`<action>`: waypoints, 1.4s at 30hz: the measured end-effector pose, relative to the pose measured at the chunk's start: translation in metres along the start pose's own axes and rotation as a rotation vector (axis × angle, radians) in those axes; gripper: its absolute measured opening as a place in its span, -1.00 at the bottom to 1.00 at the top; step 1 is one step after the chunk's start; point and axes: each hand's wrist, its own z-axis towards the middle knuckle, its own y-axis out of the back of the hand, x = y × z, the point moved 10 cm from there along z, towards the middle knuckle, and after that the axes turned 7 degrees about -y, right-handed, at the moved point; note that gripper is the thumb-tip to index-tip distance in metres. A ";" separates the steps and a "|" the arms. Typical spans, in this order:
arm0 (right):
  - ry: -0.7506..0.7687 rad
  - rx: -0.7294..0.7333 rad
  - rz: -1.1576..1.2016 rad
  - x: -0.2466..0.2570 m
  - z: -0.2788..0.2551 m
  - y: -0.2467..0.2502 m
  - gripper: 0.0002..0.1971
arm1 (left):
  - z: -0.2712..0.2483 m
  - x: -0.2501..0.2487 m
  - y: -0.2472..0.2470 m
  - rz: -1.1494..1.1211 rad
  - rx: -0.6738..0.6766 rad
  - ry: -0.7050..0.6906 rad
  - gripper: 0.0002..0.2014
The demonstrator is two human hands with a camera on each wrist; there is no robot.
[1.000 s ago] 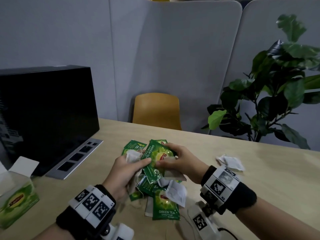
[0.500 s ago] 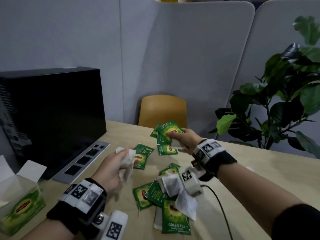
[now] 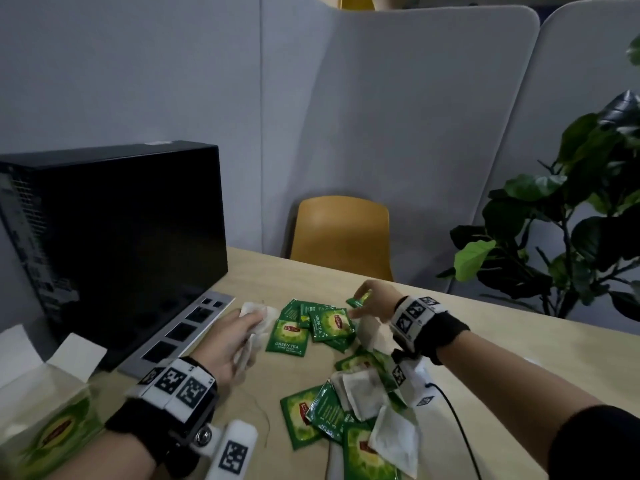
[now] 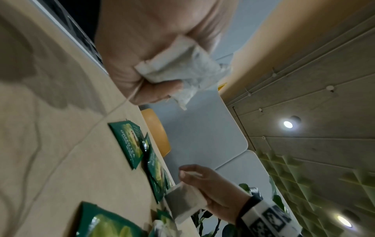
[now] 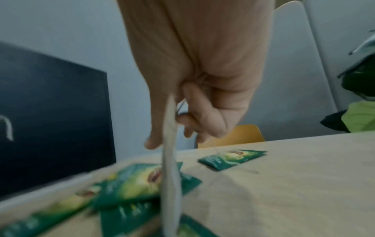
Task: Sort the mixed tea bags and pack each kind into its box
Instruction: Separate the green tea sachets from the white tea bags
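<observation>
My left hand (image 3: 242, 336) grips a bunch of white paper tea bags (image 3: 258, 311), crumpled in the fist in the left wrist view (image 4: 182, 67). My right hand (image 3: 367, 301) reaches over the far side of the table and pinches one white tea bag (image 5: 170, 160) between thumb and fingers; it hangs under the palm (image 4: 185, 202). Just beyond its fingertips a green sachet (image 3: 360, 301) lies on the table. Several green sachets (image 3: 322, 325) lie between the hands. A mixed pile of green sachets and white bags (image 3: 356, 407) sits nearer me. The open green tea box (image 3: 45, 424) stands at lower left.
A black computer case (image 3: 114, 244) and a grey socket strip (image 3: 180, 336) fill the left side of the wooden table (image 3: 519, 344). A yellow chair (image 3: 343, 233), grey partitions and a leafy plant (image 3: 571, 237) stand behind. A black cable (image 3: 457, 427) runs from my right wrist.
My right hand carried green sachets from the pile to the far side and let them go there, keeping a white bag. My left hand kept its white bags and shifted slightly forward.
</observation>
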 end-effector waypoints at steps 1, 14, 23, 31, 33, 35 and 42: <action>0.029 0.006 0.117 0.002 -0.004 0.007 -0.60 | -0.002 -0.003 -0.003 0.011 0.016 -0.015 -0.91; 0.069 0.191 -0.453 -0.004 -0.047 -0.027 -0.33 | -0.015 0.017 -0.028 0.211 0.024 0.141 -0.83; 0.160 0.134 -0.280 0.003 -0.046 -0.024 -0.60 | -0.025 -0.005 -0.041 0.311 0.103 -0.050 -0.72; 0.352 0.295 0.831 0.025 -0.107 0.037 -0.77 | -0.037 -0.022 -0.083 0.429 0.166 -0.298 -0.82; 0.385 0.323 0.892 0.034 -0.123 0.030 -0.73 | -0.042 -0.019 -0.103 0.379 0.200 -0.311 -0.82; 0.377 0.300 0.925 0.035 -0.133 0.022 -0.76 | -0.045 -0.009 -0.122 0.249 0.241 -0.257 -0.78; 0.257 0.032 1.036 -0.004 -0.142 0.025 -0.78 | -0.047 0.000 -0.147 0.110 0.242 -0.270 -0.56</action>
